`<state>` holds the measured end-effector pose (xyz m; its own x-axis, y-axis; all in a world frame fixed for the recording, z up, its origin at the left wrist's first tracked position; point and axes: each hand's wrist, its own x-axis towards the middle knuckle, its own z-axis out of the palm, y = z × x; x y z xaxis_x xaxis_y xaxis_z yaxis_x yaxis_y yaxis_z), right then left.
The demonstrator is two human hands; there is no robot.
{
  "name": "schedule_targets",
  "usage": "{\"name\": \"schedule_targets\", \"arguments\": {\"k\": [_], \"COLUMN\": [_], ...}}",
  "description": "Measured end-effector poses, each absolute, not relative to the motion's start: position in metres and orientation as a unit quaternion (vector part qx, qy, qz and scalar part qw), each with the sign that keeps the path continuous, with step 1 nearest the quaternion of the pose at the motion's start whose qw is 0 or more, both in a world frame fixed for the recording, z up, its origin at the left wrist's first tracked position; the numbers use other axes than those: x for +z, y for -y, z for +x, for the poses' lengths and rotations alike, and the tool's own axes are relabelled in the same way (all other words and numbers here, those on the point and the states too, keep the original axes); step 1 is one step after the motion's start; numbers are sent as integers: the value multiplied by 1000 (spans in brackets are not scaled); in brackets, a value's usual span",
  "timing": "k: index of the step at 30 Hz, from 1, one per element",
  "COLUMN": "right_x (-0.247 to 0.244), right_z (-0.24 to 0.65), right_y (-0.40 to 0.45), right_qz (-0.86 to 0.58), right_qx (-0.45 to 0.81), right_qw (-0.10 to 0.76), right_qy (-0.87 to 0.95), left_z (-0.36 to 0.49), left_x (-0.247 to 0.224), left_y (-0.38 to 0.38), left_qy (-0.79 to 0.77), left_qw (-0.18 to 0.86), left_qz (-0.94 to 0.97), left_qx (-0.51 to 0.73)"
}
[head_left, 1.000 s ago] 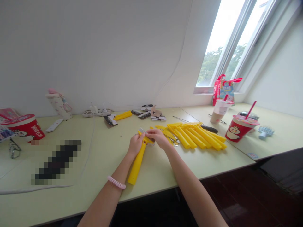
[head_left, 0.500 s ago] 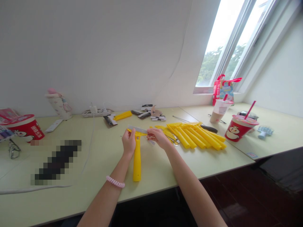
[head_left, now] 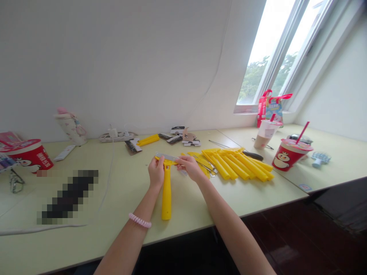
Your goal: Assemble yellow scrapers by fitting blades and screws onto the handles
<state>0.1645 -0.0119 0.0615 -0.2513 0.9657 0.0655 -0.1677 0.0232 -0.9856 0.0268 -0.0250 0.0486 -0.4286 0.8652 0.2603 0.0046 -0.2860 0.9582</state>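
A yellow scraper [head_left: 166, 194] hangs with its handle pointing down toward me, its head between my hands. My left hand [head_left: 156, 172] grips the left end of the head, thumb on top. At the right end, the fingers of my right hand [head_left: 187, 166] pinch the head near the metal blade [head_left: 169, 157] that lies along its top edge. Several yellow scraper handles [head_left: 237, 164] lie in a row to the right. Flat yellow pieces and metal blades [head_left: 202, 162] are partly behind my right hand.
Behind are another yellow handle [head_left: 148, 140], card packaging [head_left: 177, 135] and a power strip [head_left: 117, 136]. Red cups [head_left: 288, 156], a drink cup [head_left: 265, 134] and a black-handled screwdriver [head_left: 252, 156] are at right. A bottle [head_left: 71, 128] stands at back left.
My right hand has moved slightly left, closer along the scraper head. My left hand and the scraper have barely shifted.
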Motion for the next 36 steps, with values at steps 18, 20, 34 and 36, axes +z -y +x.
{"name": "schedule_targets", "arguments": {"k": [18, 20, 34, 36], "right_x": [58, 58, 57, 56], "right_z": [166, 171, 231, 231], "right_y": [6, 4, 2, 2], "right_qz": [-434, -449, -763, -763], "right_qx": [473, 419, 0, 3], "right_qw": [466, 482, 239, 244], "right_qy": [609, 625, 601, 599], "left_z": [22, 21, 22, 23], "left_x": [51, 51, 50, 51], "left_y": [27, 27, 27, 28], "left_qy": [-555, -567, -564, -565], "left_qw": [293, 288, 298, 300], "left_qz": [441, 438, 442, 441], "left_qx": [642, 636, 631, 630]}}
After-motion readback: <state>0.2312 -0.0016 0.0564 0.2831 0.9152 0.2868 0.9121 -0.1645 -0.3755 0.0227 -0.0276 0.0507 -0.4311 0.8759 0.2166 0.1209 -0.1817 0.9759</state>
